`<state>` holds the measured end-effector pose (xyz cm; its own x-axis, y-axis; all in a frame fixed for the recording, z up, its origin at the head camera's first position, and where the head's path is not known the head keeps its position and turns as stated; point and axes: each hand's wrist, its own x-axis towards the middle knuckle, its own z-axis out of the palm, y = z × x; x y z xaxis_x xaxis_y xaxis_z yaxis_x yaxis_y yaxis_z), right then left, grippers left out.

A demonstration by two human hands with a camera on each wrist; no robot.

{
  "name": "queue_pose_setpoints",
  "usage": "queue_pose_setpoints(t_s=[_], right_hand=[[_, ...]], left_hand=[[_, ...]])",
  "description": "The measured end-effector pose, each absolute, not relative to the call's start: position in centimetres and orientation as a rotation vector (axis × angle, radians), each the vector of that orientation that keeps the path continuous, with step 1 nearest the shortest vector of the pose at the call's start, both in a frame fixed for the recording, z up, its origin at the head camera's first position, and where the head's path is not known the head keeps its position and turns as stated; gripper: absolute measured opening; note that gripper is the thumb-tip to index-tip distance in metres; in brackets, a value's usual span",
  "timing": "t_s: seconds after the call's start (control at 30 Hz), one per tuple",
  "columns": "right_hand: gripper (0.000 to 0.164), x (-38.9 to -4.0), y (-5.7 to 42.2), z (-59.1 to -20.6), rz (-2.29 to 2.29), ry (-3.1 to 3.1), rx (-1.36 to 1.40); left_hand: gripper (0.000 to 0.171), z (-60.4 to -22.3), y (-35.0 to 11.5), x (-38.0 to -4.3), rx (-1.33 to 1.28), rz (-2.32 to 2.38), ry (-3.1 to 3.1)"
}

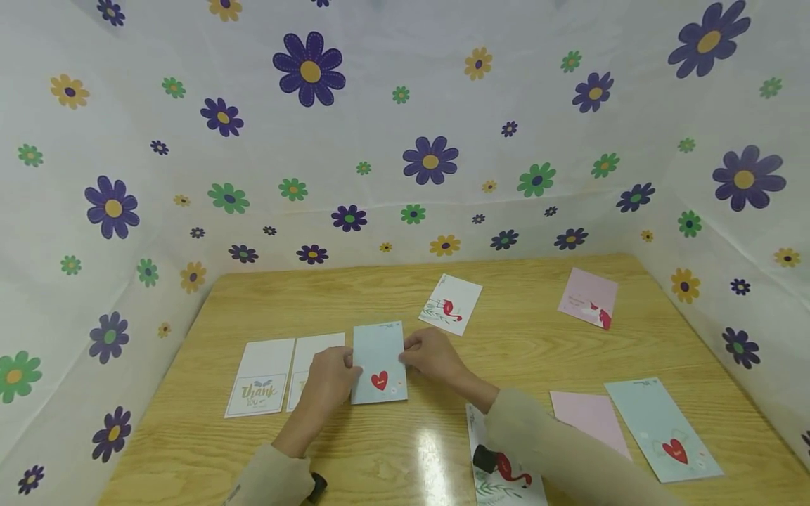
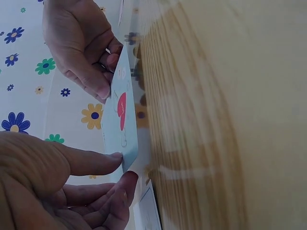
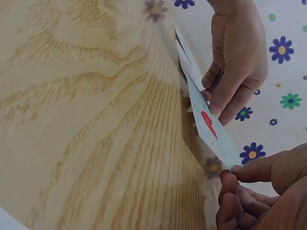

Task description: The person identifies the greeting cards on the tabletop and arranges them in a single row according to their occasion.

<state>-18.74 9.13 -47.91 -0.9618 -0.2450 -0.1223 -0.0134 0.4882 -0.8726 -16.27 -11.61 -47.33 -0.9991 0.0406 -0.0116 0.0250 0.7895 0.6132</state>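
Note:
A pale blue card with a red heart point(image 1: 378, 362) is held between both hands over the table, just right of two white "Thank you" cards. My left hand point(image 1: 330, 376) pinches its left edge, thumb on the printed face, and overlaps the second "Thank you" card point(image 1: 321, 346). The right hand point(image 1: 436, 357) pinches the opposite edge between thumb and fingers. In the left wrist view the blue card point(image 2: 121, 112) is tilted, with fingertips behind it. The right wrist view shows the same card point(image 3: 211, 125) close over the wood.
Leftmost lies the first "Thank you" card point(image 1: 259, 379). A flamingo card point(image 1: 451, 303) and a pink card point(image 1: 590, 298) lie at the back. Another flamingo card point(image 1: 506, 485), a pink card point(image 1: 591, 422) and a second blue heart card point(image 1: 664, 430) lie front right. Flowered cloth point(image 1: 380, 126) surrounds the table.

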Motion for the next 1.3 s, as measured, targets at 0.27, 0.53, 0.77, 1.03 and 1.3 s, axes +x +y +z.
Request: queue_pose_setpoints(t_s=[0.27, 0.53, 0.77, 1.03, 1.3], right_hand=[[0.02, -18.8, 8.6, -48.0, -1.367, 2.578, -0.257], [0.017, -18.8, 8.1, -48.3, -1.239, 2.662, -0.261], [0.021, -18.8, 7.8, -48.2, -1.163, 2.709, -0.261], [0.028, -19.0, 7.6, -48.3, -1.094, 2.742, -0.192], [0.049, -18.4, 7.4, -48.0, -1.012, 2.745, -0.226]], left_hand=[[0.039, -47.5, -11.6, -16.4, 0.045, 0.939, 2.965], [0.038, -47.4, -11.6, -16.4, 0.055, 0.896, 2.982], [0.035, -47.3, -11.5, -16.4, 0.059, 0.861, 2.983], [0.04, -47.3, -11.5, -16.5, 0.068, 0.866, 2.982], [0.011, -47.6, -11.6, -16.8, 0.116, 0.775, 2.986]])
